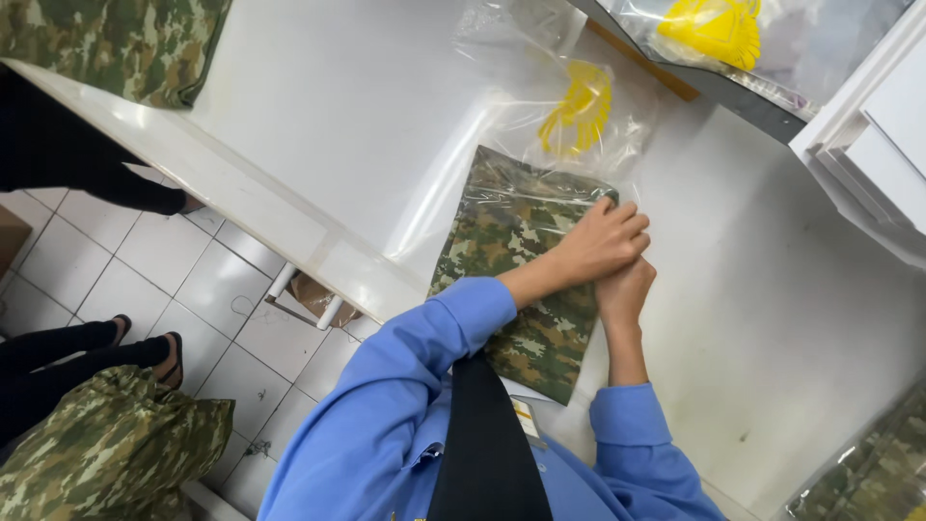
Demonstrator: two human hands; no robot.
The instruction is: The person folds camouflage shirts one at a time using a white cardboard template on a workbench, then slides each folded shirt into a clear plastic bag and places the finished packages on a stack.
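The camo cloth (521, 280) is already inside the clear bag (540, 154); its edge is pressed by both hands (612, 256), mid-frame on the worktop (772, 318).

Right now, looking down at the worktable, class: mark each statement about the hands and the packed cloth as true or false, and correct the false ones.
1. Both hands rest on a folded camouflage garment in a clear plastic bag. True.
2. The left hand lies over the right hand. True.
3. The bagged garment lies on the tiled floor. False: it lies on the white table.
4. The person wears red sleeves. False: the sleeves are blue.
5. Yellow print shows on the empty clear bag beyond the garment. True.
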